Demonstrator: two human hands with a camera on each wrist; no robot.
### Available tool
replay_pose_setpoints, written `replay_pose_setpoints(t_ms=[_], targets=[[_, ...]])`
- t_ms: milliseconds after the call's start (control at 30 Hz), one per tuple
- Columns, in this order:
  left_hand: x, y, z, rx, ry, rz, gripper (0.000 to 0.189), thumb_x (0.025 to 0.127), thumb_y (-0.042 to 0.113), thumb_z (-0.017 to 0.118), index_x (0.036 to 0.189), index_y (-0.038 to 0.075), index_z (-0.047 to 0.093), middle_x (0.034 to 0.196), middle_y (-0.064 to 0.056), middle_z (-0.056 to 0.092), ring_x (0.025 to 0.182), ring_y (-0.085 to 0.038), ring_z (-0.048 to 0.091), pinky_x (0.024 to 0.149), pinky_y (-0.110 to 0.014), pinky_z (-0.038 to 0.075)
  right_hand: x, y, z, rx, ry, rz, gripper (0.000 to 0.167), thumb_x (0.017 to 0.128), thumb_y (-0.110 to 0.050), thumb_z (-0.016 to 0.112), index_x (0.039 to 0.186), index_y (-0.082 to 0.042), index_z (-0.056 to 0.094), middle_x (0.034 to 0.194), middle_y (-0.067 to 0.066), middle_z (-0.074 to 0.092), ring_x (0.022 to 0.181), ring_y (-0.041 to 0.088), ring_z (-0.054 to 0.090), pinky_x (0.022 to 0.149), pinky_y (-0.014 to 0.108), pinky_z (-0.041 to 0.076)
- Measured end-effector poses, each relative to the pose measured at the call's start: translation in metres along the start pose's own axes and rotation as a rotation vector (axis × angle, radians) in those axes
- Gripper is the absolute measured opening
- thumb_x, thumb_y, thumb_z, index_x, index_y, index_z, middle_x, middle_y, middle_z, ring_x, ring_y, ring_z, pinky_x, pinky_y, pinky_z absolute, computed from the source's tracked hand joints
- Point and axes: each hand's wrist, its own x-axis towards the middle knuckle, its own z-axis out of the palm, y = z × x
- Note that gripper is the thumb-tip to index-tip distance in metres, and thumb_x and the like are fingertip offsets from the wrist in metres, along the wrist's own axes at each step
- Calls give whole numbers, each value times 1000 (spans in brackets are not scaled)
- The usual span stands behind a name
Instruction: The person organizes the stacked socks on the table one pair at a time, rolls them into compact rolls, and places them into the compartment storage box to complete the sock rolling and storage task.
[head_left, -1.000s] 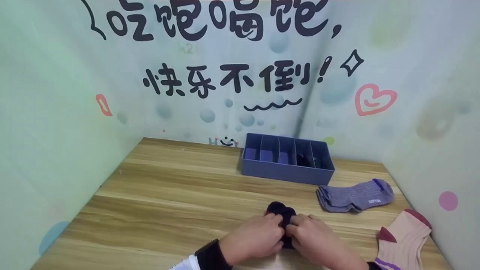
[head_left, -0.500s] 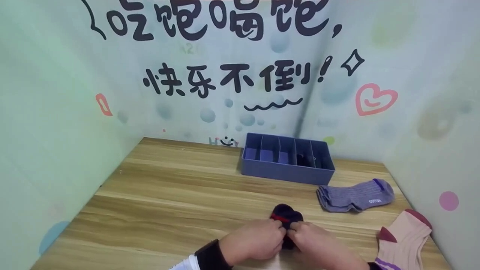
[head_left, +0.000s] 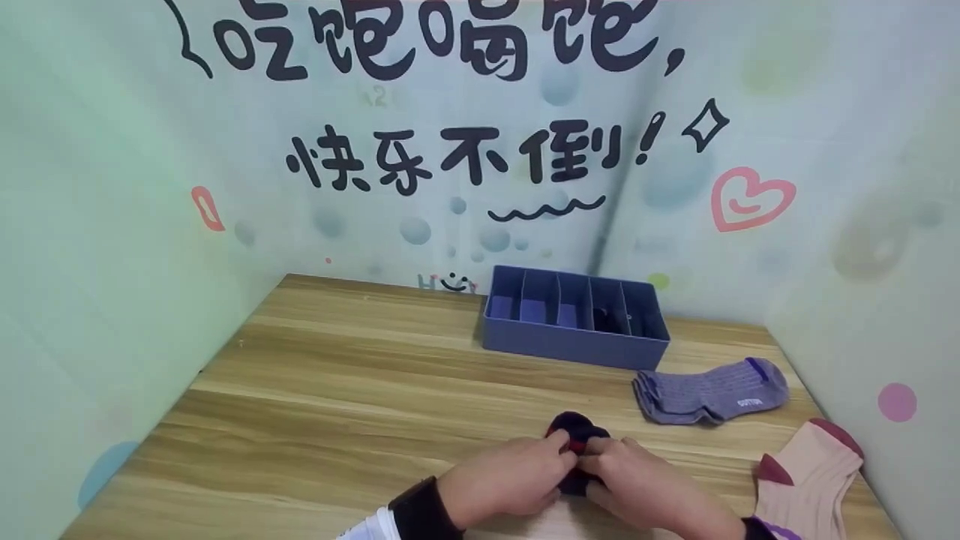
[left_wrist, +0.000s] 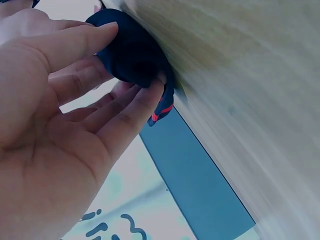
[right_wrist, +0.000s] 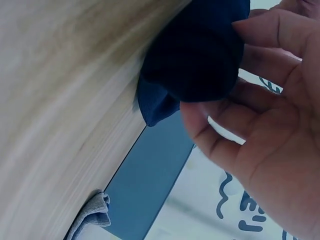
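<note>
Dark navy socks (head_left: 572,423) with a red stripe lie on the wooden table, partly rolled up and partly covered by both hands. My left hand (head_left: 521,472) grips the roll from the left, thumb on the near side and fingers curled over the far side. From the right, my right hand (head_left: 630,476) holds the same roll. In the left wrist view the rolled end of the socks (left_wrist: 132,50) shows a hollow middle, with a red-striped flap beyond the fingers. The right wrist view shows the roll (right_wrist: 195,60) between thumb and fingers, touching the table.
A blue-grey divided box (head_left: 574,341) stands at the back against the wall, with something dark in its fourth compartment from the left. Grey socks (head_left: 709,391) lie in front of its right end. Pink socks (head_left: 806,472) with dark red toes and heels lie at the right edge.
The socks' far end has shifted slightly right and nearer to me as the roll turns. Both hands stay on it with fingers regrasping. The box and other socks have not moved.
</note>
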Motion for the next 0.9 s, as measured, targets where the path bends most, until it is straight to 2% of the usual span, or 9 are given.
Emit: replay_pose_setpoints(t_ms=[133,233,400,567,667,800,900], targets=[[1,0,1,18,19,14,27,103,26,67,129,17,69,127,0,64,92,-12,71,79,-26,61,-3,-3,1,-17,0,81,14,97,-16,72,108,-14,80,99,-2,61,89,14,55,73,43,44],[0,0,2,31,35,16,22,103,24,67,123,17,71,122,2,65,89,-11,71,77,-26,61,-3,-5,1,-29,18,103,12,97,-15,72,106,-16,81,98,-4,54,89,16,49,75,47,44],[0,0,2,48,48,10,19,101,22,68,119,17,72,117,2,65,88,-11,70,76,-26,61,-2,-5,2,-111,91,34,17,90,-6,75,104,-13,81,92,-1,62,84,16,59,75,47,51],[0,-1,3,64,68,8,20,98,23,72,117,17,71,114,2,68,91,-10,69,77,-26,60,0,-5,3,-203,253,-34,13,81,-3,82,83,-11,72,80,-1,69,75,18,66,75,42,53],[1,-1,3,52,82,-7,25,98,23,72,121,15,68,114,2,71,95,-11,70,79,-27,60,0,-7,4,-283,303,-32,17,79,-5,83,75,-13,68,80,-3,66,77,19,63,77,43,53],[3,0,4,25,78,-45,35,95,21,74,128,13,64,120,0,74,104,-12,72,85,-28,61,-1,-12,4,-366,254,10,9,80,-14,85,80,-12,75,88,0,64,88,23,61,85,51,53],[3,0,4,55,82,-66,39,93,21,75,130,14,66,123,0,74,107,-13,72,85,-29,61,-3,-14,4,-424,194,8,18,78,-19,87,89,-8,77,91,4,65,91,26,63,87,50,53]])
